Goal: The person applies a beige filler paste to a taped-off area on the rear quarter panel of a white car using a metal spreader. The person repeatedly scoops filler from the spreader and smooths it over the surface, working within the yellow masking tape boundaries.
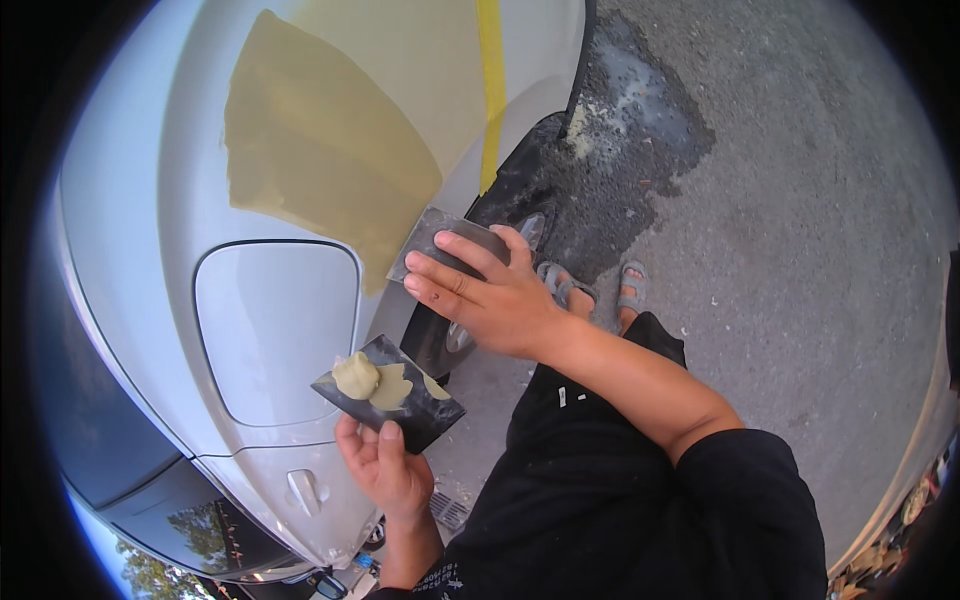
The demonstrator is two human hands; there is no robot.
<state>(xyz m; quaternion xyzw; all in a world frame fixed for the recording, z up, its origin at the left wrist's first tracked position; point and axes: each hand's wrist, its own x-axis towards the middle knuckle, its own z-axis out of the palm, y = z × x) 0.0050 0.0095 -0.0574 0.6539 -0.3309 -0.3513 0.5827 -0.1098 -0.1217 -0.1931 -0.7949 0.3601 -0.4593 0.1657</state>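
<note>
My left hand (385, 465) grips a dark square plate (425, 420) by its lower edge, thumb on top. A lump of beige putty (356, 376) sits on that plate, with thinner smears beside it. My right hand (500, 305) is closed on a grey flat spreader (425, 232), fingers stretched across its face. The spreader's edge lies at the lower right end of a broad putty patch (310, 130) on the white car panel (195, 120), near the wheel arch. Part of the spreader is hidden under my fingers.
Below the patch is the closed fuel flap (280, 330), with a door handle (303, 492) lower down. Yellow tape (490, 90) runs down the panel beside the wheel arch. The wheel (535, 230) is partly hidden. A wet stain (640, 130) marks the grey ground (800, 220).
</note>
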